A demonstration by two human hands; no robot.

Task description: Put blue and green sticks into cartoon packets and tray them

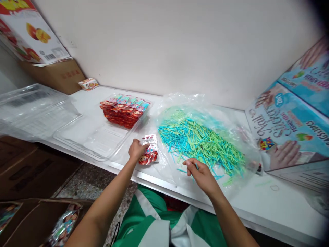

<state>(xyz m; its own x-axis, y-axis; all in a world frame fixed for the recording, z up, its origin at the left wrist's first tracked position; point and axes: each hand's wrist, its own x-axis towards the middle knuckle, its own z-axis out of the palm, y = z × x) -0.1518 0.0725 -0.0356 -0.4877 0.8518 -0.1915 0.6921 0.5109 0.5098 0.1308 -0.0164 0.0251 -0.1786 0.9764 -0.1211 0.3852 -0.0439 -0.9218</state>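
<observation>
Sticks (180, 135), blue and green, lie heaped in a spread clear bag (190, 98) on the table (285, 209). Expect them to be light, smooth and easily bent; take each by its middle. The right hand (199, 173) pinches one blue stick (196, 166). The left hand (136, 149) sets its thumb on the flat packets (151, 147), left of the heap; whether its curled fingers grip them cannot be told.
</observation>
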